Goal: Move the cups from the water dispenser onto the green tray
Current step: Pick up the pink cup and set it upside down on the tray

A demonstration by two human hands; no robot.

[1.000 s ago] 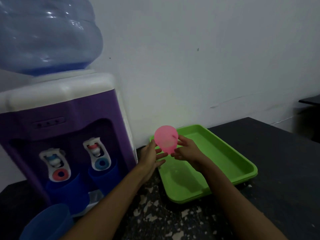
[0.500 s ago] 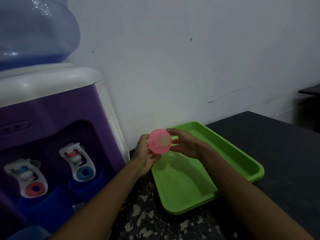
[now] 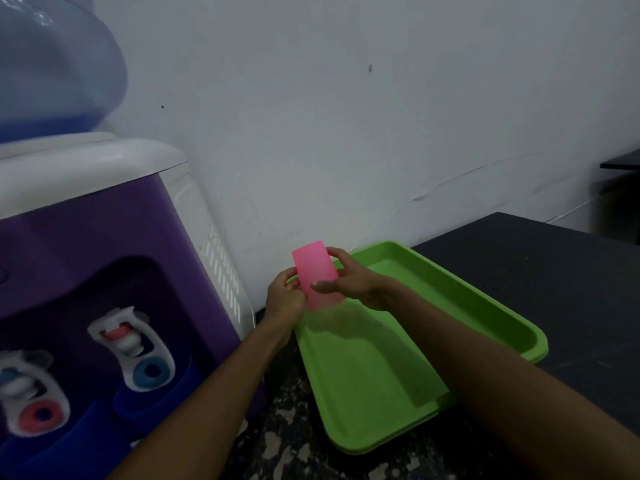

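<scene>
The purple water dispenser (image 3: 104, 271) fills the left side, its side wall close beside the left hand (image 3: 284, 299). That hand grips the lower left of the pink cup (image 3: 317, 275) — held in the air over the near-left corner of the green tray (image 3: 485, 306). The cup's long axis runs near upright, leaning slightly left; which end is the mouth is unclear. The right hand (image 3: 349, 284) clasps its right side. The tray's floor lies bare, and dark bench (image 3: 536, 258) stretches open to the right.
</scene>
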